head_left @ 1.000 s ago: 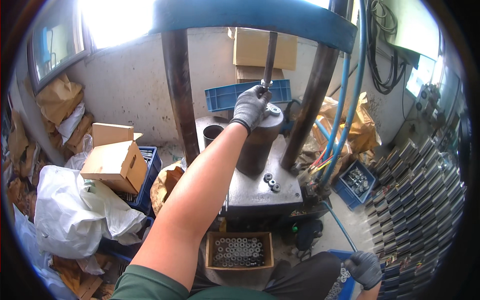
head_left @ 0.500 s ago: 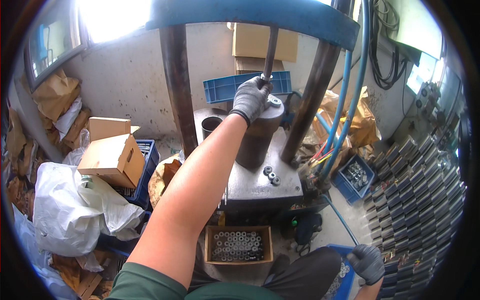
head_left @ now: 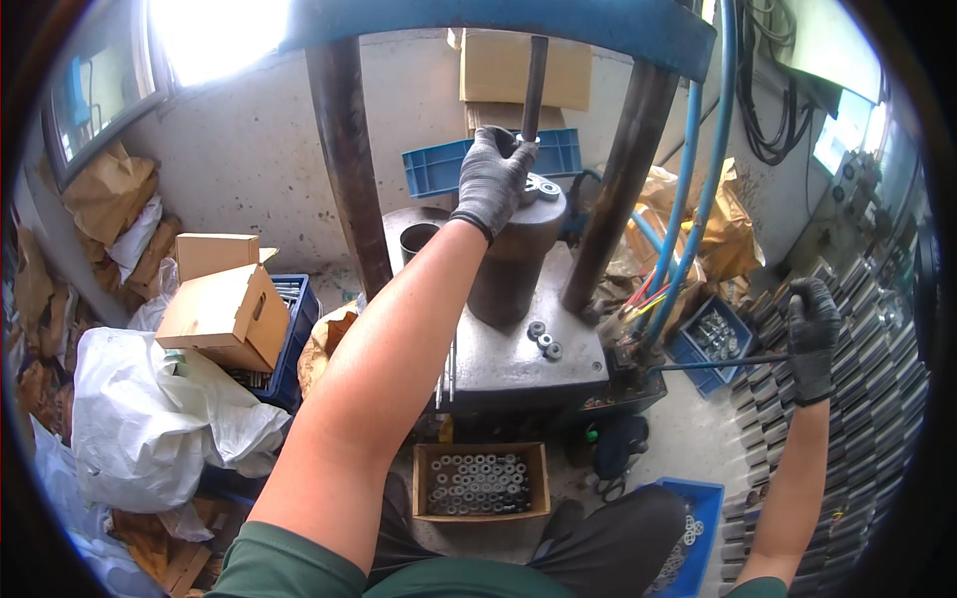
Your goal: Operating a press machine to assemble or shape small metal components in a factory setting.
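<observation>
My left hand (head_left: 492,182), in a grey glove, reaches up to the press and pinches a small metal ring (head_left: 528,141) at the lower end of the press rod (head_left: 535,85). Part of the ring is hidden by the fingers. Just below the hand stands a thick steel cylinder (head_left: 506,274), with small ringed parts (head_left: 547,189) on its top. At the right, my gloved right hand (head_left: 813,334) is closed around the end of a thin blue lever (head_left: 723,364), which lies nearly level. Several small rollers (head_left: 544,341) sit on the press's steel base (head_left: 488,374).
Dark steel columns (head_left: 349,169) and blue hoses (head_left: 688,229) flank the work spot. A cardboard box (head_left: 481,516) of round parts is below the base. Blue crates (head_left: 710,533) stand right, stacked metal bars (head_left: 847,429) beyond. Cartons (head_left: 224,314) and white sacking (head_left: 130,409) fill the left.
My right hand has swung upward and outward, raising the lever from a downward slope to nearly level. My left hand has shifted slightly left and stays at the rod's lower end.
</observation>
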The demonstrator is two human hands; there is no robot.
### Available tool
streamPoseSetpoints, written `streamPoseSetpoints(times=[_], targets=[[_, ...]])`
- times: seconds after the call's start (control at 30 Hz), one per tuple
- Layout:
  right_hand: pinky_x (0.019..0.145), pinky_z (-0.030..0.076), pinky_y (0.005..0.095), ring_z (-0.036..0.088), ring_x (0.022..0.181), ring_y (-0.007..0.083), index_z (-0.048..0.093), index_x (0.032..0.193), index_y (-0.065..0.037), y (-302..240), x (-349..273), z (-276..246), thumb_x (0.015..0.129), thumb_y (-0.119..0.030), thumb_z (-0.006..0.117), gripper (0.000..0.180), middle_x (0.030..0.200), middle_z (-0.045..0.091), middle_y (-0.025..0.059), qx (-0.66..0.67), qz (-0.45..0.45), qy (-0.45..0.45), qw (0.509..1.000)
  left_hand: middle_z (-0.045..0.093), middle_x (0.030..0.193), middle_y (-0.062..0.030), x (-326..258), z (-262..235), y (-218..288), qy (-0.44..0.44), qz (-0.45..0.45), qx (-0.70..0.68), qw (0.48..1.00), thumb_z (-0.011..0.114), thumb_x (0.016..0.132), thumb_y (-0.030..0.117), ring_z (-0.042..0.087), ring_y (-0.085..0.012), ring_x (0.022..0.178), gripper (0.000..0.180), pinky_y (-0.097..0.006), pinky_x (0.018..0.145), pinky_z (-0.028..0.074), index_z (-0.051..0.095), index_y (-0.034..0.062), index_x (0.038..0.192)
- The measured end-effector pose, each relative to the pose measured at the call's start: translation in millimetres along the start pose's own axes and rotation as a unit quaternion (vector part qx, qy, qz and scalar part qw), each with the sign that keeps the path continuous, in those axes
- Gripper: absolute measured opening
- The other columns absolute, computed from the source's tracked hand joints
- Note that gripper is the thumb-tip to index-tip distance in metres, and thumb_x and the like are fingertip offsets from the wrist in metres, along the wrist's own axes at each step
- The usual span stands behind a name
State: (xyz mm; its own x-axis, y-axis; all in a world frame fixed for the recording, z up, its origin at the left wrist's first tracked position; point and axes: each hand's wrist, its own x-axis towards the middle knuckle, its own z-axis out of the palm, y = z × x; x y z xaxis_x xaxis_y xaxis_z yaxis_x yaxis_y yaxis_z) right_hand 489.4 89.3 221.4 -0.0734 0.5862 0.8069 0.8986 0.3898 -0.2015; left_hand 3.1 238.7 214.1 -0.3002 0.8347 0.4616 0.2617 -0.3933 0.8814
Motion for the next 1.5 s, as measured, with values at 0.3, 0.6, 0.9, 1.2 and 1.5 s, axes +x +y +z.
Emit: streamPoseSetpoints(times=[0.3, 0.6, 0.9, 1.2, 1.5], targets=[[0.076, 0.06, 0.0423, 0.073, 0.082, 0.0361, 0.074, 0.094, -0.003, -87.6, -141.5, -67.7, 0.076, -0.002, 0.073, 0.019, 0.092, 0.074, 0.018, 0.008, 0.023, -0.377, 0.926, 0.063, 0.082, -0.0026, 5.4, -2.7, -12.2, -0.071, 0.045, -0.091, 0.992, 0.059, 0.109, 0.031, 0.058, -0.0106, 0.072, 0.031, -0.03, 0.068, 0.051, 0.064, 0.0061, 0.127], [0.073, 0.061, 0.0429, 0.075, 0.078, 0.0353, 0.08, 0.095, -0.008, -99.2, -179.8, -73.0, 0.081, -0.022, 0.077, 0.02, 0.087, 0.077, 0.0156, -0.028, 0.063, -0.489, 0.869, 0.058, 0.079, 0.0005, 11.6, 0.1, -15.3, -0.104, 0.006, -0.131, 0.986, 0.059, 0.11, 0.031, 0.053, -0.0094, 0.071, 0.032, -0.028, 0.067, 0.048, 0.063, 0.0043, 0.126], [0.074, 0.059, 0.0423, 0.074, 0.078, 0.0366, 0.079, 0.097, -0.003, -103.0, -159.8, -74.9, 0.075, -0.005, 0.077, 0.022, 0.09, 0.075, 0.0185, 0.031, 0.08, -0.419, 0.904, 0.06, 0.08, -0.0013, 11.0, -2.3, -14.2, -0.093, -0.009, -0.109, 0.99, 0.059, 0.109, 0.027, 0.055, -0.0102, 0.071, 0.027, -0.029, 0.067, 0.049, 0.066, 0.0019, 0.117], [0.075, 0.06, 0.0426, 0.074, 0.083, 0.0371, 0.079, 0.097, -0.004, -100.8, -164.5, -74.3, 0.079, -0.012, 0.078, 0.02, 0.089, 0.075, 0.0169, 0.04, 0.115, -0.428, 0.895, 0.063, 0.082, -0.0042, 15.5, -4.3, -19.7, -0.088, -0.024, -0.089, 0.992, 0.061, 0.104, 0.026, 0.06, -0.0126, 0.074, 0.029, -0.029, 0.072, 0.053, 0.069, 0.0022, 0.118], [0.076, 0.06, 0.0428, 0.074, 0.082, 0.0374, 0.079, 0.099, -0.003, -102.0, -158.3, -75.6, 0.081, -0.008, 0.075, 0.019, 0.093, 0.075, 0.0186, 0.043, 0.109, -0.433, 0.894, 0.065, 0.085, -0.0054, 20.2, -4.0, -22.2, -0.101, -0.026, -0.071, 0.992, 0.061, 0.102, 0.025, 0.062, -0.0136, 0.077, 0.03, -0.03, 0.074, 0.055, 0.069, 0.0013, 0.119]])
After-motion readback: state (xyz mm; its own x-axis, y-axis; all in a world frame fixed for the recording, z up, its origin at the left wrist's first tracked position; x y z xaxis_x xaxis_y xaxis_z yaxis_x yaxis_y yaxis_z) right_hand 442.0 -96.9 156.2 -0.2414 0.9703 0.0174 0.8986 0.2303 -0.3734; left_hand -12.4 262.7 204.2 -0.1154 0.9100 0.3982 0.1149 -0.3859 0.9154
